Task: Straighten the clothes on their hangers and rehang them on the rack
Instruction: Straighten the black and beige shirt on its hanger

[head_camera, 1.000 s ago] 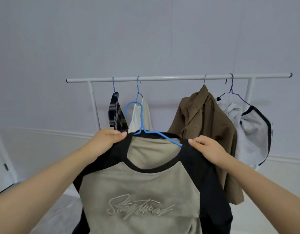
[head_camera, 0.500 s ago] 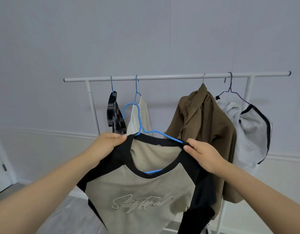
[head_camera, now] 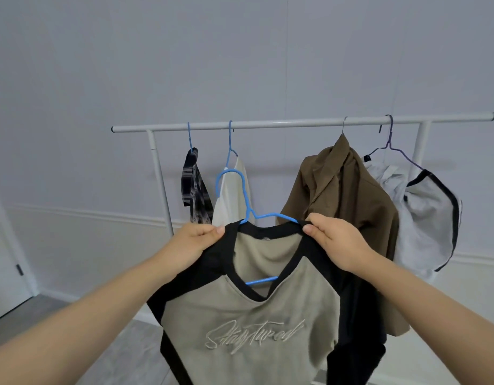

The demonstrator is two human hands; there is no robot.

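I hold up a beige T-shirt (head_camera: 248, 326) with black sleeves and script lettering, on a blue wire hanger (head_camera: 247, 207) whose hook is free of the rail. My left hand (head_camera: 194, 241) grips the shirt's left shoulder. My right hand (head_camera: 333, 241) pinches the right shoulder by the collar. The hanger's lower bar shows through the neck opening. Behind stands a white clothes rack (head_camera: 295, 124) with a plaid garment (head_camera: 194, 190), a cream garment (head_camera: 234, 195), a brown jacket (head_camera: 343, 207) and a grey-white garment (head_camera: 426, 215) on hangers.
A gap on the rail lies between the cream garment and the brown jacket. A pale wall stands behind the rack. A white door (head_camera: 4, 254) is at the far left. Grey floor (head_camera: 45, 315) shows below.
The shirt's collar has slid down over the hanger, so the hanger's lower bar now shows in the neck opening. Both hands rose slightly and the right shoulder seam was pulled outward.
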